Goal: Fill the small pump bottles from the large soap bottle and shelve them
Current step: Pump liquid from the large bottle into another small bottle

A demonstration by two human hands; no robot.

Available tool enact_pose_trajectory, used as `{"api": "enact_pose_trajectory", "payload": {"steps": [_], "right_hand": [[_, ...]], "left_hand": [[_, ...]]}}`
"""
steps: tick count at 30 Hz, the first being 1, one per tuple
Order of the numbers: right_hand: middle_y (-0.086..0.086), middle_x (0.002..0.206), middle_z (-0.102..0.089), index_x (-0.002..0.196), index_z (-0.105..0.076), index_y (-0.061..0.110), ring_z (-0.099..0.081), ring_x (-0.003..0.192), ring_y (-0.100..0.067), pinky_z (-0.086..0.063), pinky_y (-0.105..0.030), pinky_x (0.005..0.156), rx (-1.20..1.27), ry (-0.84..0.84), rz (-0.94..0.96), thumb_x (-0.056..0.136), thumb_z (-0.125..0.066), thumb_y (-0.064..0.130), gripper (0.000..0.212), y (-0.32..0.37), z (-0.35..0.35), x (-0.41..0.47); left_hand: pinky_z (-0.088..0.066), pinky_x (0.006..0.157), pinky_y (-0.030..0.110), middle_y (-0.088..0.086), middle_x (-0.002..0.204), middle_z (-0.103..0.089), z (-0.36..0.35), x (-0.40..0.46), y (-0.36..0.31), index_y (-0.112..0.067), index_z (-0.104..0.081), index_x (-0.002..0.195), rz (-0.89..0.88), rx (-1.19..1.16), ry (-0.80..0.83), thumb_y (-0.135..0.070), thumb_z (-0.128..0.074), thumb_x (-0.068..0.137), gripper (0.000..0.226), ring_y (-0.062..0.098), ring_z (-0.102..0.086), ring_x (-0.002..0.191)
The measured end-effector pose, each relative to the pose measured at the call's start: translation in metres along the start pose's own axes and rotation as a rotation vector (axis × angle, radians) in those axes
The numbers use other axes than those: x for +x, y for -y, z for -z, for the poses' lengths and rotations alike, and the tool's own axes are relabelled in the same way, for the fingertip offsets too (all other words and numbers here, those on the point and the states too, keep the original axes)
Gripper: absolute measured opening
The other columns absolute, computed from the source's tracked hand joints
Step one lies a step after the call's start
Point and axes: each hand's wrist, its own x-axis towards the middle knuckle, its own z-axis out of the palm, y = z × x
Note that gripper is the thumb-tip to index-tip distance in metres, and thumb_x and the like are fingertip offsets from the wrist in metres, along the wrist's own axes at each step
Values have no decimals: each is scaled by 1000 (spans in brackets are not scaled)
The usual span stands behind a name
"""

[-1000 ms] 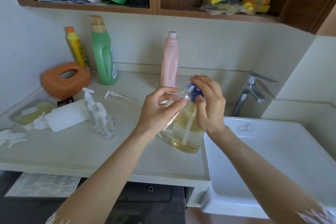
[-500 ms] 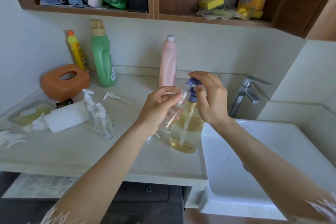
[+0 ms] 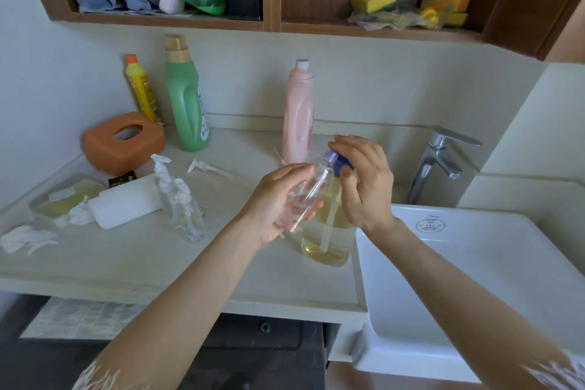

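Small bottle gripped in left hand, raised closer under blue pump; right hand curled over pump. Filling apparently under way.

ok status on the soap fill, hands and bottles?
Left hand holds small clear bottle tilted, mouth at blue pump head. Right hand on pump of large soap bottle. Two small pump bottles waiting on counter. Nothing blocking.
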Motion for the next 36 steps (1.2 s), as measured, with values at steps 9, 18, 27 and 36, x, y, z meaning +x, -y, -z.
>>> {"api": "enact_pose_trajectory", "payload": {"steps": [9,18,27,36], "right_hand": [[-10,110,-68,104,-70,1,-59,108,-26,-38,-20,98,20,-12,-7,91,-38,15,37,8,9,13],[-12,107,-66,102,-69,-2,-53,106,-28,-33,-20,99,17,-83,1,88,-39,17,38,-5,-13,-6],[-5,107,-66,102,-70,5,-51,100,-21,-32,-12,92,-23,7,-30,88,-39,18,36,8,4,12],[-12,109,-65,105,-69,-1,-54,106,-29,-38,-28,99,51,-55,16,96,-36,28,45,-4,-1,2]], "left_hand": [[-50,51,25,15,94,-70,-8,-2,-11,-15,-68,98,-118,83,-56,-39,-74,61,45,24,-66,62],[-48,47,24,7,80,-72,-3,1,-1,-15,-68,92,-57,74,-45,-36,-72,64,35,20,-63,55],[-50,51,26,13,93,-69,-3,2,-4,-14,-69,100,-69,14,-37,-32,-75,75,32,23,-66,59],[-48,48,26,14,92,-68,-6,7,0,-11,-67,99,-56,-9,2,-32,-73,70,36,24,-64,58]]}}
